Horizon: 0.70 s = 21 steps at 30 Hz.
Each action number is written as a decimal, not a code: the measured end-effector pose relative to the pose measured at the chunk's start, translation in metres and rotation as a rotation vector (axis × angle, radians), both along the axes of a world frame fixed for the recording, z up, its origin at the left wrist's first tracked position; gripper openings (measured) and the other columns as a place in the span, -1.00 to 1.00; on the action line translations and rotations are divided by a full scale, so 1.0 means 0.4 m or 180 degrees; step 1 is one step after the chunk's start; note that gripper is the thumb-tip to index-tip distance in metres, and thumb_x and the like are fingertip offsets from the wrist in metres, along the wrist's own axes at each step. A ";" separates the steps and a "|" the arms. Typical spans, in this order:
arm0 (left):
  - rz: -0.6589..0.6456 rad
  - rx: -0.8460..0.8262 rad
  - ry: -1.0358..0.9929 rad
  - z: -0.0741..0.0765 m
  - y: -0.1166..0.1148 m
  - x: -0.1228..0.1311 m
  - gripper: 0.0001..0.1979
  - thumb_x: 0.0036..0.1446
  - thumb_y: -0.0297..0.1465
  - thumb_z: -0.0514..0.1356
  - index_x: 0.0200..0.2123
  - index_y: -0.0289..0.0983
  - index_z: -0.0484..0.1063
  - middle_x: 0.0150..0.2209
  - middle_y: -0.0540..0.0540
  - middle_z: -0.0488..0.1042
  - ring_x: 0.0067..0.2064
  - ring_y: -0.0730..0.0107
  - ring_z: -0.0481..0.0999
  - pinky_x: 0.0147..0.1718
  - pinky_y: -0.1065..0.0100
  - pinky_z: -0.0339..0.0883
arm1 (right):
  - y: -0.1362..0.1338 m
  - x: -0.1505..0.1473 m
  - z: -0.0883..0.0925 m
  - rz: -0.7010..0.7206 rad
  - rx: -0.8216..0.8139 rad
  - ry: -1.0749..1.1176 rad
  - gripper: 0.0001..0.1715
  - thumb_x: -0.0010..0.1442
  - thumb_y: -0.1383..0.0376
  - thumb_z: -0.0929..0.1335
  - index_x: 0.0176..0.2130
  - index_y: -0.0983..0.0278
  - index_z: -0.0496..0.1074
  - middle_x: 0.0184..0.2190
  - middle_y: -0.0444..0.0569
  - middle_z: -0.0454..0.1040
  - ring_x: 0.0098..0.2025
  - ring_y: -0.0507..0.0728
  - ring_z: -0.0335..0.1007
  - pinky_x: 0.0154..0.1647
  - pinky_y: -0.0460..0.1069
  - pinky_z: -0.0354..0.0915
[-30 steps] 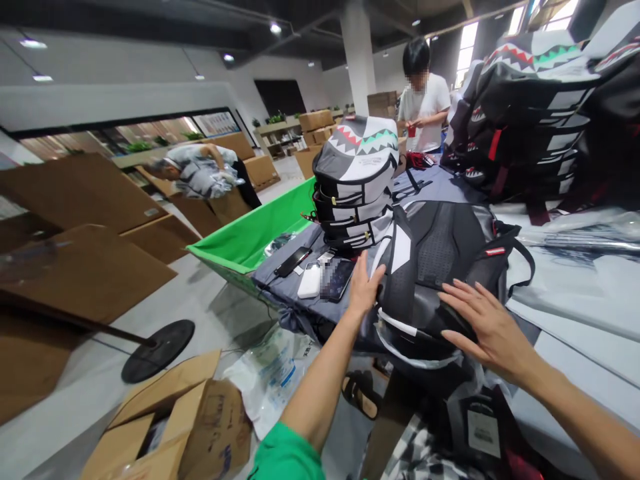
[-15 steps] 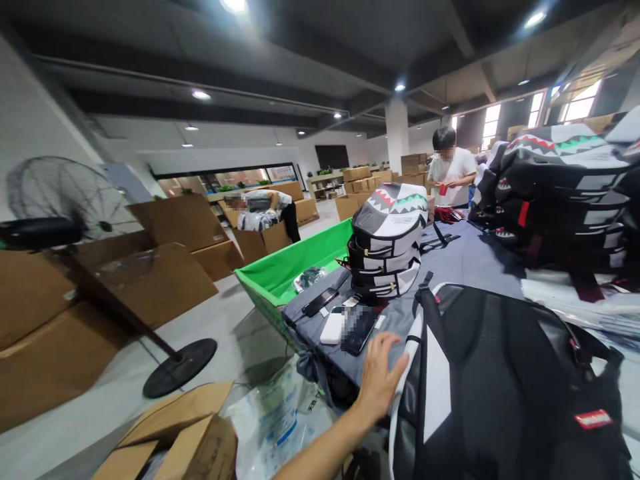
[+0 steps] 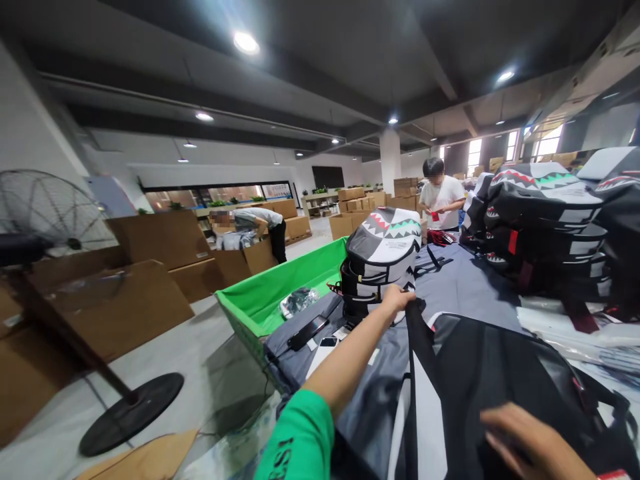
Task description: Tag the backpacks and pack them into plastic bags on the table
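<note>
A black backpack [image 3: 493,373] with white and grey panels lies back side up on the grey-covered table in front of me. My left hand [image 3: 399,299] is closed on the upper end of its shoulder strap [image 3: 417,337], pulling it up taut. Over the lower part of the back panel is my right hand [image 3: 533,440], smeared by motion, its fingers partly curled. Just beyond my left hand stands a stack of backpacks [image 3: 383,260] with a red, white and green shark-tooth pattern.
A white phone [image 3: 321,353] and a black phone [image 3: 307,332] lie left of the stack. A green bin [image 3: 280,280] adjoins the table. More backpacks [image 3: 545,220] are piled at right. One person [image 3: 443,197] stands across the table; another [image 3: 260,223] bends over a box. A fan [image 3: 115,387] stands left.
My left hand has moved up and forward from the backpack's side edge and closed on the strap. My right hand has come into view at the lower right. The view has tilted up slightly.
</note>
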<state>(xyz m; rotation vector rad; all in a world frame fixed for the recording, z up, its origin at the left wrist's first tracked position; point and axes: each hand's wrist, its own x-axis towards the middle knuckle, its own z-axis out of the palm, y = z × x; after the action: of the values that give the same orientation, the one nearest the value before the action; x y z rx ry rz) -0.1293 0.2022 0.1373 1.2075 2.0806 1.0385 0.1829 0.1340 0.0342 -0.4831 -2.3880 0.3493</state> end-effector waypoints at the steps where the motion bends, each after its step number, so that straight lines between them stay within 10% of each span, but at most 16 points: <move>1: 0.0003 0.0090 -0.0195 0.004 -0.013 -0.012 -0.75 0.32 -0.23 0.24 -0.17 -0.34 0.48 -0.24 -0.05 0.54 -0.28 0.40 0.55 -0.28 0.30 0.51 | 0.033 -0.033 0.037 -0.0106 -0.0035 0.0064 -0.78 0.27 0.19 0.33 -0.10 0.03 0.53 -0.26 -0.09 0.61 -0.29 0.12 0.60 -0.27 -0.09 0.53; 11: -0.0043 0.1054 -0.0669 -0.025 -0.127 -0.006 -0.54 0.19 -0.10 0.22 -0.62 -0.25 0.26 -0.66 0.12 0.14 -0.58 0.50 0.23 -0.55 0.42 0.10 | 0.262 -0.447 0.187 -0.0415 -0.0111 -0.0415 -0.40 0.02 0.54 0.25 0.04 0.25 0.47 0.05 0.10 0.52 0.12 0.23 0.43 0.13 0.15 0.36; 15: -0.0078 0.1396 -0.0211 -0.012 -0.117 -0.008 -0.58 0.09 -0.13 0.32 -0.61 -0.24 0.29 -0.61 0.11 0.21 -0.47 0.45 0.24 -0.42 0.40 0.08 | 0.310 -0.453 0.213 0.0091 -0.0200 -0.0830 -0.56 -0.06 0.55 0.31 -0.22 0.21 0.56 -0.30 -0.16 0.61 -0.18 0.12 0.55 -0.12 -0.07 0.41; 21: -0.0145 0.1573 -0.0102 -0.022 -0.044 0.006 -0.49 0.03 -0.02 0.33 -0.62 -0.20 0.18 -0.62 0.14 0.14 -0.49 0.48 0.16 -0.43 0.39 0.03 | 0.201 -0.311 0.143 -0.0704 -0.0047 -0.0772 -0.73 0.33 0.37 0.25 -0.08 0.26 0.50 -0.42 -0.02 0.56 -0.36 0.16 0.53 -0.29 0.01 0.40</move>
<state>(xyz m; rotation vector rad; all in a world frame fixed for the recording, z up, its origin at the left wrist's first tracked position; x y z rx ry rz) -0.1268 0.1847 0.1284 1.4439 1.8150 1.5983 0.0586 0.2143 0.0913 -0.8295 -2.5316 0.2191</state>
